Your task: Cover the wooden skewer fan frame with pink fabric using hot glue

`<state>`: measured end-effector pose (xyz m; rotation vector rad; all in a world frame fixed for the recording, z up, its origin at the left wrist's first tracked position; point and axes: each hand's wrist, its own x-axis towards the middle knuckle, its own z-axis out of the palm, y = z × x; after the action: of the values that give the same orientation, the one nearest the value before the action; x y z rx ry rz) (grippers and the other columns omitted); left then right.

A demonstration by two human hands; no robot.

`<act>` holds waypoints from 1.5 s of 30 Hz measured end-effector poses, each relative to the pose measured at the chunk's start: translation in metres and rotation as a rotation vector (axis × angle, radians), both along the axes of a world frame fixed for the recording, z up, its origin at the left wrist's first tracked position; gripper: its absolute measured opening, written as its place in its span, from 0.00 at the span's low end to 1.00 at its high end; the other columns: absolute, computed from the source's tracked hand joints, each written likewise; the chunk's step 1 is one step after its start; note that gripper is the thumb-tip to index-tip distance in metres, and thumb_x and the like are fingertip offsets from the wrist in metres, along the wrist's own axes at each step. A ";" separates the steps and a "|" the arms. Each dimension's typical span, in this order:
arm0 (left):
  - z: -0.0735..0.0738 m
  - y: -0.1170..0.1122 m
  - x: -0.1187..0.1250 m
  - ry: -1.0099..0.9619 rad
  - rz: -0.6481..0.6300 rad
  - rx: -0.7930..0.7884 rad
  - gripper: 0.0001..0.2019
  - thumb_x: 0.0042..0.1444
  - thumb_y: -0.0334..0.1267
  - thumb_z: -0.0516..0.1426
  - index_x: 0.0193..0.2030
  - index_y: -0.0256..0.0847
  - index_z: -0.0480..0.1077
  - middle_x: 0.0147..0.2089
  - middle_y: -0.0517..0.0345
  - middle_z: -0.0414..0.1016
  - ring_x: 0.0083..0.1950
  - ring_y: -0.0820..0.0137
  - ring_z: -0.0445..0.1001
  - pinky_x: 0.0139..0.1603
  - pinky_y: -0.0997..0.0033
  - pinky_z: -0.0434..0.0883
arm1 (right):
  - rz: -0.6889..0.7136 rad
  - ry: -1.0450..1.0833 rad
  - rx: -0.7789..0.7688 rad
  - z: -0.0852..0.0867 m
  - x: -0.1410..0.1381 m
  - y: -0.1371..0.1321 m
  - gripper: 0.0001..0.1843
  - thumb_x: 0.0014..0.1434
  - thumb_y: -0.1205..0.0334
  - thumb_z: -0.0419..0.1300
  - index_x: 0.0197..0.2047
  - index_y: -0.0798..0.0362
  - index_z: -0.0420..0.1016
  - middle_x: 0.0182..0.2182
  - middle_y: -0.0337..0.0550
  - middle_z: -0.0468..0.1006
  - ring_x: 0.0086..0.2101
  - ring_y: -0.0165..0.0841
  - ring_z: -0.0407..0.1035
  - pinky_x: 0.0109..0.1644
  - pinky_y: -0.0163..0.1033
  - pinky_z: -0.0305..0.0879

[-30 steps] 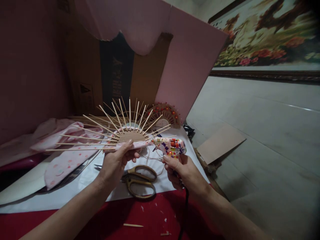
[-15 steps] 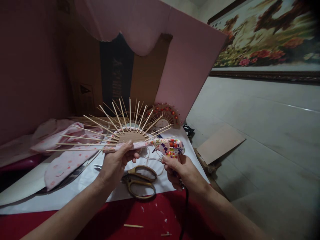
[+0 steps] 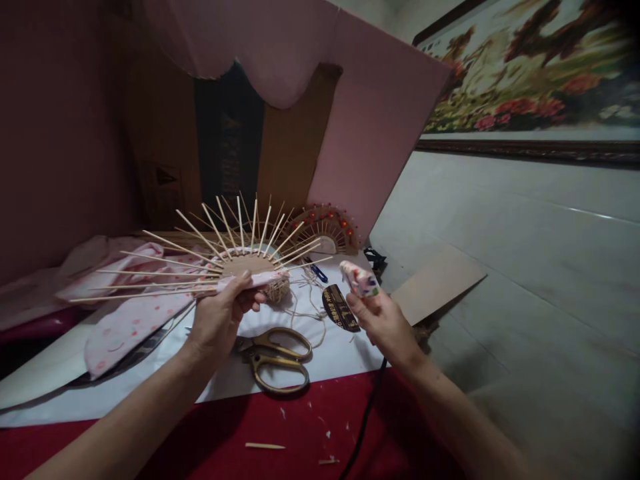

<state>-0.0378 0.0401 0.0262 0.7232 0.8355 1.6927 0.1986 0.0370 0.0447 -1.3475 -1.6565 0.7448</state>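
On camera I see my left hand [image 3: 220, 317] pinching the frame [image 3: 246, 265], its long axis running sideways; my right hand [image 3: 386, 327], wrapped round the glue gun [image 3: 361, 281], is apart, rightward.

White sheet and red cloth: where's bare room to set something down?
Two patches look bare: the white sheet between the scissors and black cord, and the red cloth between the left forearm and short pale stick. It's crowded beyond the scissors, with twine and a dark printed piece, and at left, with spotted pink fabric.
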 end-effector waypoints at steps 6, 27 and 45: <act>0.004 0.003 -0.004 -0.024 0.032 -0.018 0.06 0.44 0.33 0.60 0.24 0.31 0.72 0.22 0.53 0.74 0.22 0.74 0.69 0.20 0.78 0.65 | -0.047 -0.877 0.011 -0.030 0.021 0.011 0.15 0.65 0.57 0.40 0.45 0.54 0.62 0.37 0.50 0.73 0.33 0.39 0.69 0.32 0.39 0.56; 0.029 -0.010 -0.007 0.010 0.050 0.178 0.09 0.49 0.37 0.60 0.24 0.32 0.71 0.23 0.57 0.73 0.22 0.75 0.71 0.22 0.75 0.65 | 0.439 -0.485 0.277 -0.005 -0.040 0.007 0.11 0.60 0.60 0.54 0.43 0.54 0.73 0.37 0.47 0.72 0.37 0.36 0.69 0.43 0.41 0.64; 0.101 -0.058 -0.142 0.166 0.474 0.335 0.10 0.54 0.23 0.51 0.25 0.32 0.69 0.20 0.61 0.73 0.18 0.77 0.70 0.20 0.78 0.68 | 0.867 -0.897 0.547 -0.035 -0.274 0.024 0.24 0.53 0.47 0.61 0.44 0.59 0.71 0.45 0.57 0.71 0.45 0.44 0.64 0.47 0.47 0.59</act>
<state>-0.1801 -0.0184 0.1270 0.9547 0.8966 2.2566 -0.0752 0.0614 0.0099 -0.5083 -2.9520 0.0336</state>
